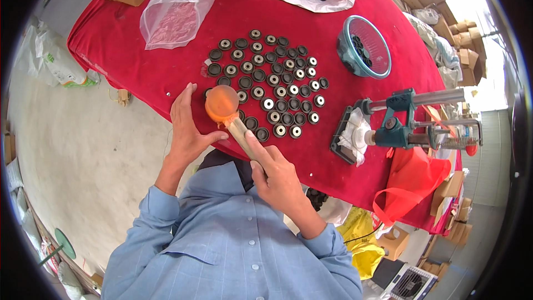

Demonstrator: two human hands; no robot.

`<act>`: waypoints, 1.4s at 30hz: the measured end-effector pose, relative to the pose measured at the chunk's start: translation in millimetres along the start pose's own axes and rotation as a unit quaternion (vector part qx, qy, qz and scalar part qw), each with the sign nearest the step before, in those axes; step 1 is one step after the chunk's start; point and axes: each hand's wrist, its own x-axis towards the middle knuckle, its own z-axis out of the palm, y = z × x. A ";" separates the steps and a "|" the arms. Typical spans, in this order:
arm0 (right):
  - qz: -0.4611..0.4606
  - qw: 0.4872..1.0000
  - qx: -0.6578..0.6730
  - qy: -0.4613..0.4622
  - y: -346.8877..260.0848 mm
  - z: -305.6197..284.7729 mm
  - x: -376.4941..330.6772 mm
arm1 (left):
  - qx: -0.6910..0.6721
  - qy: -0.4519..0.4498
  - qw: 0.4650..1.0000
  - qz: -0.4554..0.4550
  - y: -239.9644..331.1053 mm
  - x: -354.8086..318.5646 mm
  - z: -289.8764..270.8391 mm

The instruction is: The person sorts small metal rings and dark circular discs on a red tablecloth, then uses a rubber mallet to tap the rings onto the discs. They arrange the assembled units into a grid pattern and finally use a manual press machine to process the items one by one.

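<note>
Right hand [276, 173] is wrapped around a pale wooden handle [242, 135], index finger laid along it; most of the handle's length is hidden inside the grip. At the handle's far end, just past the fingertips, sits an orange translucent rounded mallet head [221, 104], blurred, its surface detail unreadable. Left hand [186, 128] is open with fingers straight and close together, palm beside the mallet head, thumb reaching under it; contact cannot be confirmed. Beyond both sets of fingers, on the red cloth [166, 78], lie black round discs with pale centres [272, 86], roughly fifty, in loose rows; a few behind the mallet head are hidden. Further right: one blue-green bowl [363, 46], one teal hand press [408, 125].
</note>
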 end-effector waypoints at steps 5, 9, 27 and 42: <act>-0.065 0.992 0.048 0.102 -2.5 -19.3 8.1 | 0.039 -0.014 0.999 0.007 6.7 1.7 -1.8; -0.069 0.984 0.030 0.161 0.5 -27.0 13.6 | 0.042 -0.033 0.999 -0.005 26.0 8.2 8.9; 0.021 0.989 0.025 0.146 40.7 -34.1 17.6 | 0.109 -0.053 0.992 0.017 47.2 25.1 39.8; 0.021 0.993 -0.020 0.118 43.5 -35.7 -18.0 | -0.026 -0.006 0.983 0.180 92.3 -40.8 67.0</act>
